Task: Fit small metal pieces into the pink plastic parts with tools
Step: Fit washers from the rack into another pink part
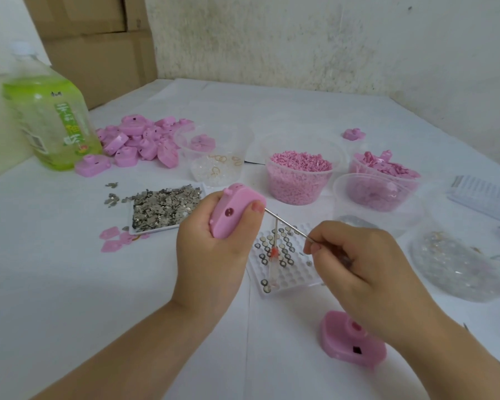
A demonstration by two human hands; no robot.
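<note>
Metal pieces (165, 206) lie at 9 o'clock of the pink part (234, 215), which the left hand (214, 255) grips, seemingly turning its opening toward 3 o'clock. There the right hand (358, 267) pinches a thin probe (286, 223), tip against the part.

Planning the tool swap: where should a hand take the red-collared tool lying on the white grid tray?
By its clear handle, pinched from above at the near end. The red-collared tool seems to lie flat across the white grid tray with its thin needle pointing away, so the handle is its thickest, nearest part.
</note>
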